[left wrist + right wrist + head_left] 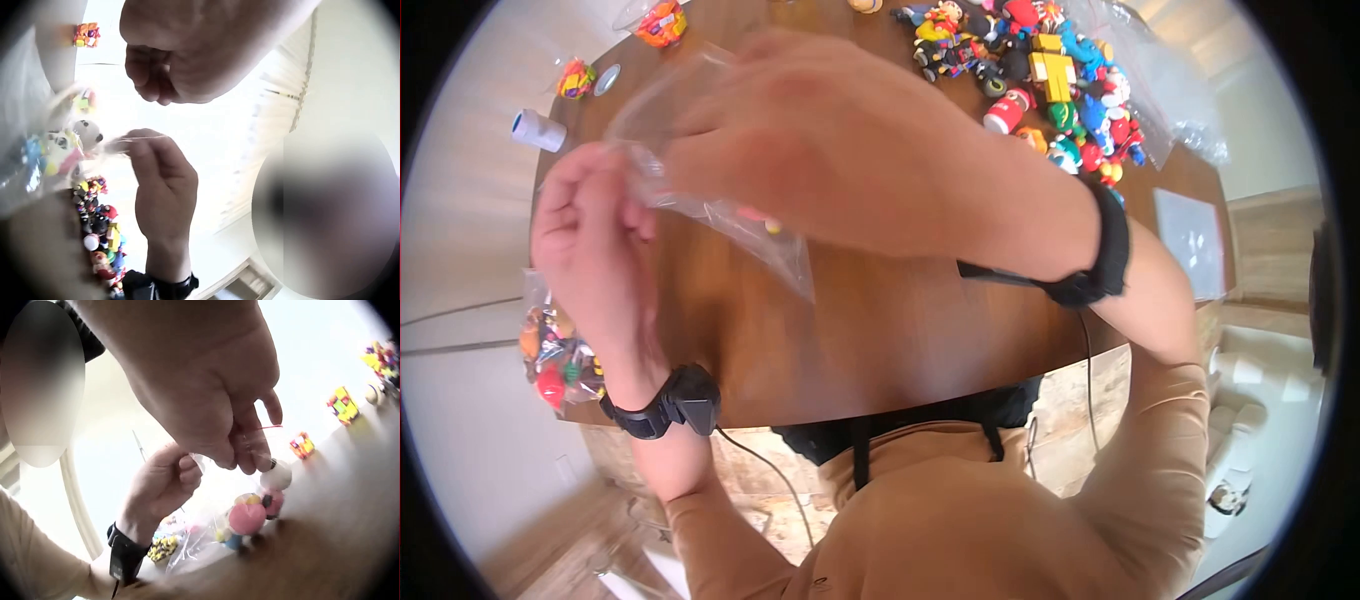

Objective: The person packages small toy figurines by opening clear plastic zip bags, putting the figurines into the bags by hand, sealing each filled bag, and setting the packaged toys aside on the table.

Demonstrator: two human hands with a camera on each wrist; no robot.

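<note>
A clear zip bag (775, 245) hangs between the two hands over the brown table. My left hand (595, 225) pinches the bag's edge at the left, fingers curled in. The right hand (820, 150) reaches across from the right and is blurred; in the left wrist view its thumb and fingers pinch a thin strip of the bag. Small toy figures show through the plastic: a white-headed one with dark ears (276, 476) just below the right fingertips, and a pink one (247, 519) beside it. In the head view the right hand hides most of the bag's upper part.
A heap of colourful toy figures (1055, 75) covers the far right of the table, near large plastic bags (1180, 90). A flat clear bag (1190, 240) lies at the right edge. Filled bags (560, 350) sit at the left, with candy-coloured containers (662, 25) at the back left.
</note>
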